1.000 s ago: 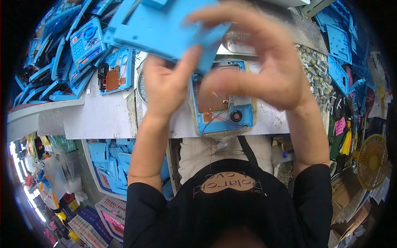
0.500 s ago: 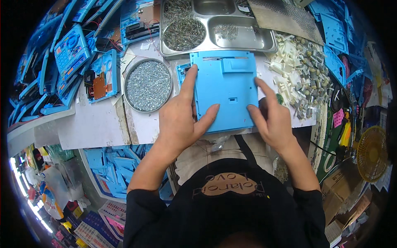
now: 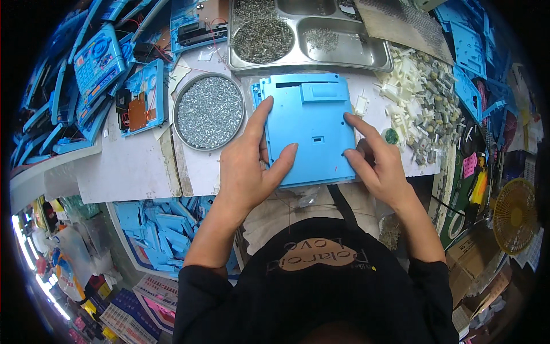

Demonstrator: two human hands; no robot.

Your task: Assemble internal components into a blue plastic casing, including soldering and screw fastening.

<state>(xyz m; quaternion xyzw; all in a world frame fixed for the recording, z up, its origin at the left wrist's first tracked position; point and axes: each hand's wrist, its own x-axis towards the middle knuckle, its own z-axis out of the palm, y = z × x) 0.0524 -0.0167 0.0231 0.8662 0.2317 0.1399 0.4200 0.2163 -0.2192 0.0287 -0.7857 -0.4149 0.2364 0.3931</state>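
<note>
Before me at the table's front edge is a blue plastic casing [image 3: 312,117], roughly square, with a raised block near its far side and a small slot in the middle. Another blue layer shows beneath it along the left edge. My left hand [image 3: 246,160] grips the left side, thumb lying on top and index finger along the far left edge. On the right side my right hand [image 3: 375,163] holds the edge between thumb and bent fingers. Some fingertips of both hands are hidden by the casing.
A round dish of small silver metal pieces [image 3: 209,112] stands left. A steel compartment tray [image 3: 269,67] with springs and screws sits behind. White plastic and metal parts [image 3: 421,103] heap on the right. Blue casings with wires [image 3: 94,74] pile up far left; more blue panels [image 3: 166,232] lie below the table.
The casing has shifted slightly left and sits a little turned between my hands. A dark slot near its far edge shows more clearly. Both hands keep nearly the same grip.
</note>
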